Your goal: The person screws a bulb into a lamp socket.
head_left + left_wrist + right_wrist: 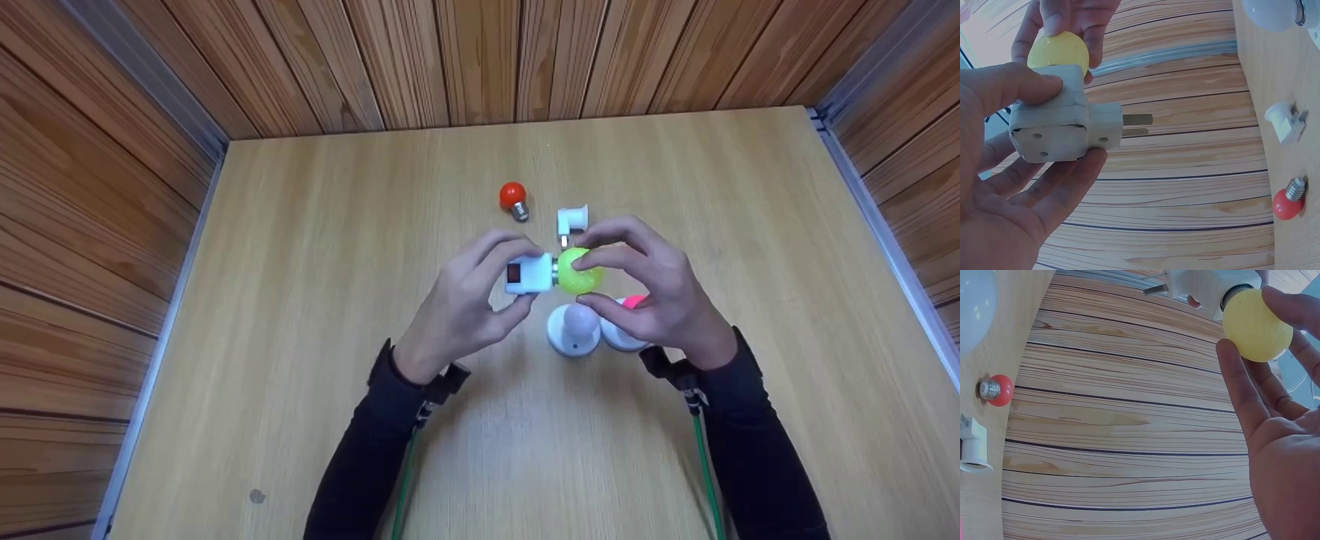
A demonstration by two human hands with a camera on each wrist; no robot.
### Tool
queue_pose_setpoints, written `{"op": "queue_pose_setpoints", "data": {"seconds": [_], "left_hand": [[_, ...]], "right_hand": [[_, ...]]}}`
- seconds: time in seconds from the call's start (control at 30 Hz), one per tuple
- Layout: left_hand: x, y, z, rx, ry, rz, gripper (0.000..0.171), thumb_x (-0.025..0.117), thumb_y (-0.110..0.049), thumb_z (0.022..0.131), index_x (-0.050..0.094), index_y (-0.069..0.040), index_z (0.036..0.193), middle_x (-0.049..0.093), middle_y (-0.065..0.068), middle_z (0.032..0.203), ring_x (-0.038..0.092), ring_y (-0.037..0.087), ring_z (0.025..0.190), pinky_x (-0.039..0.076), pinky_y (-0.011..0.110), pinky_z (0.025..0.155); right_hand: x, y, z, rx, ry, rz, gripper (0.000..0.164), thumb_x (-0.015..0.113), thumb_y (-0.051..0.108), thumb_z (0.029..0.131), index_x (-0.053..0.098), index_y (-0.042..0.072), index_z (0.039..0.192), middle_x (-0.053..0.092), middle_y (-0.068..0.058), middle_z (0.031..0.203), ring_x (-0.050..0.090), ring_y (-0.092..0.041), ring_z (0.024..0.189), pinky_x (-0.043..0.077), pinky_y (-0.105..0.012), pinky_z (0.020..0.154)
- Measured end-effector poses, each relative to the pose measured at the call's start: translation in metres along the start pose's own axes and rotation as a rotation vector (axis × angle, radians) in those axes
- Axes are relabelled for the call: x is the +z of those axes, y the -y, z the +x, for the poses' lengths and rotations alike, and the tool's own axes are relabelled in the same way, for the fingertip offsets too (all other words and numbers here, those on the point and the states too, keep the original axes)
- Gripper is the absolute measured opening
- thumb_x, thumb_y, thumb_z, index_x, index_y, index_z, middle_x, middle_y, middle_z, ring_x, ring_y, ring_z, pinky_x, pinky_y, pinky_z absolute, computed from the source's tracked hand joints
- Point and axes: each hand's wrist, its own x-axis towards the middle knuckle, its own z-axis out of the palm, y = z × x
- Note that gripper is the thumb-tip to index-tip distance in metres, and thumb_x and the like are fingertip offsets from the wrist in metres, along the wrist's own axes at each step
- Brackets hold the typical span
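Above the table, my left hand (469, 296) grips a white plug-in lamp socket (1050, 121) between thumb and fingers. Two flat metal prongs (1138, 119) stick out of its side, and a dark red switch (514, 273) shows on its end in the head view. My right hand (660, 289) pinches a yellow light bulb (1257, 325) with thumb and fingertips. The bulb's metal base sits at the socket's mouth, a bit of its thread showing between them. Bulb and socket lie in line, sideways across the head view.
Behind the hands lie a red bulb (513, 196) and a smaller white plug-in socket (574, 219). Nearer stands a white bulb (580, 321) in a round white base (559, 339). Beside it, a pink bulb (634, 301) on another round base is partly covered by my right hand.
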Motion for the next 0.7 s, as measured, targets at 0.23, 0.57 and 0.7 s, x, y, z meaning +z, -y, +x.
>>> {"op": "queue_pose_setpoints", "data": {"seconds": [0.23, 0.57, 0.7], "left_hand": [[0.0002, 0.0003, -0.0006, -0.006, 0.001, 0.009, 0.043, 0.082, -0.011, 0.091, 0.065, -0.002, 0.13, 0.07, 0.01, 0.127, 0.068, 0.02, 0.112, 0.061, 0.025, 0.1], [-0.0004, 0.0003, -0.0003, -0.01, 0.006, 0.01, 0.043, 0.082, -0.009, 0.09, 0.065, -0.002, 0.13, 0.069, 0.01, 0.126, 0.069, 0.02, 0.11, 0.062, 0.025, 0.098], [-0.0009, 0.0, 0.0, -0.011, 0.009, 0.016, 0.043, 0.082, -0.01, 0.091, 0.065, -0.002, 0.13, 0.069, 0.01, 0.126, 0.068, 0.019, 0.11, 0.062, 0.025, 0.097]], "right_hand": [[-0.0002, 0.0007, -0.0011, 0.032, 0.008, -0.017, 0.034, 0.081, 0.024, 0.095, 0.073, -0.002, 0.115, 0.068, -0.025, 0.119, 0.068, -0.021, 0.117, 0.054, -0.015, 0.109], [-0.0012, 0.0006, -0.0024, 0.086, 0.044, -0.037, 0.04, 0.076, 0.031, 0.098, 0.07, -0.003, 0.119, 0.067, -0.024, 0.119, 0.069, -0.02, 0.112, 0.057, -0.011, 0.1], [-0.0015, 0.0007, -0.0026, 0.103, 0.054, -0.029, 0.039, 0.079, 0.025, 0.096, 0.069, -0.004, 0.12, 0.067, -0.023, 0.119, 0.069, -0.018, 0.111, 0.058, -0.012, 0.1]]}}
